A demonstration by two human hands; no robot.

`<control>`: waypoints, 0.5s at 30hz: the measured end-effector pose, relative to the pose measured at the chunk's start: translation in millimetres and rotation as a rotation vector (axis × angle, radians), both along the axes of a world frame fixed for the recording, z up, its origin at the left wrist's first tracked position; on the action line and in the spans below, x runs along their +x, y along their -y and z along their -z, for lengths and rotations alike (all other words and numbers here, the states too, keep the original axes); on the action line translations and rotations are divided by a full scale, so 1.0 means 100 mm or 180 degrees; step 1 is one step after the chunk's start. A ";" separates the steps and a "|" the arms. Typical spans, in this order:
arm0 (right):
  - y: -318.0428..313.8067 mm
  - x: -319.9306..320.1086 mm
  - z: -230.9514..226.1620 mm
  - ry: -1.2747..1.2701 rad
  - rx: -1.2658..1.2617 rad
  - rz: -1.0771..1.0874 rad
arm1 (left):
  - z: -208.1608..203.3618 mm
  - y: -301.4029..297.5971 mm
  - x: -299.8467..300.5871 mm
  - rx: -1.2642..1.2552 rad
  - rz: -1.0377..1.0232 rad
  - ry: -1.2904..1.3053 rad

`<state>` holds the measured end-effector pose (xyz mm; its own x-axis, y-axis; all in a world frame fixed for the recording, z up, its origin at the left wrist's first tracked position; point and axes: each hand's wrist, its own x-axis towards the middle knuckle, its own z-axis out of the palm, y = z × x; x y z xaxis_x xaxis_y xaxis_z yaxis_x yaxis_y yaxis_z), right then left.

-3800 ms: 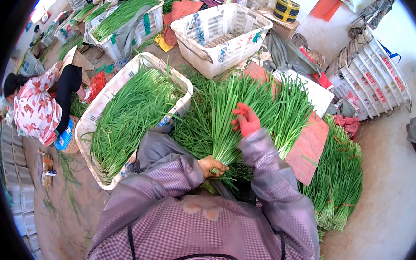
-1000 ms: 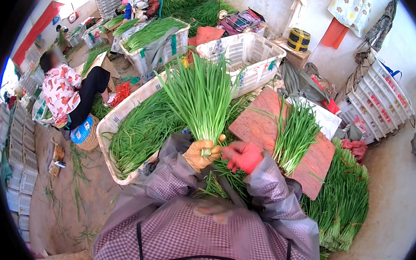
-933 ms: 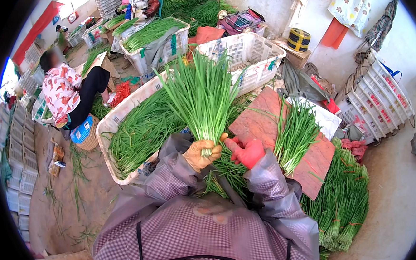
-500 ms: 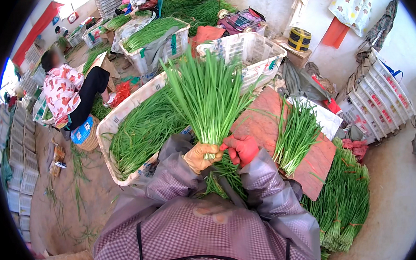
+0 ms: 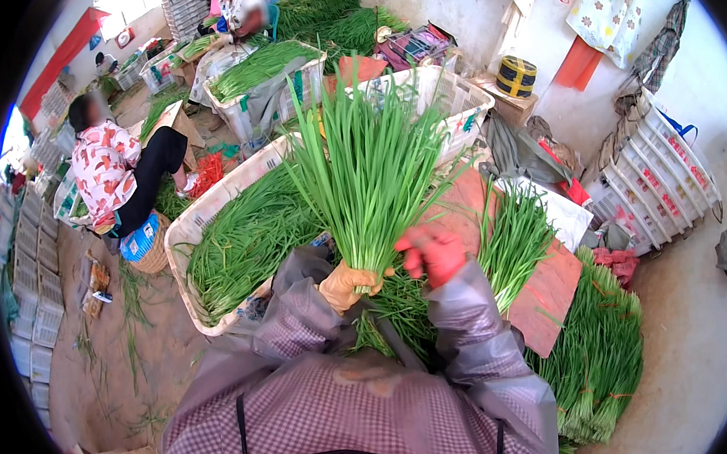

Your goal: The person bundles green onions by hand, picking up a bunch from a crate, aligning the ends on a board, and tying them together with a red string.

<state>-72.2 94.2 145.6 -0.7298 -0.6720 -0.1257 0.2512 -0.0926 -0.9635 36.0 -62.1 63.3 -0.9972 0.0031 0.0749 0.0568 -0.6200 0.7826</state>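
My left hand, in a tan glove, grips a bunch of long green garlic chives low down by the cut ends. The leaves fan upward and away from me. Just right of the stems is my right hand in a red glove, apart from the bunch. Its fingers look bent but are smeared by motion, and whether they hold anything is unclear. More loose chives lie below my hands. A smaller pile of chives rests on a reddish board to the right.
A white crate of loose chives stands left of the bunch, another crate beyond it. Tied bundles are stacked at lower right. Stacked crates lean near the right wall. A seated co-worker is at far left.
My right hand has moved off the stem ends, a little to the right. The left hand keeps its hold and has shifted slightly down and left with the chives.
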 end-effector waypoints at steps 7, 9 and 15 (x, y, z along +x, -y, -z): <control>-0.39 -0.19 0.01 -0.0647 0.1092 -0.1909 | -0.07 0.14 -0.07 -0.0444 -0.0292 0.0184; -0.22 -0.20 0.56 -0.1713 0.2122 -0.1690 | -0.11 0.21 -0.16 -0.1108 -0.0223 0.0194; 0.46 -0.07 0.65 -0.1223 -0.0875 -0.0879 | 0.13 0.17 -0.51 -0.1740 -0.1335 -0.0168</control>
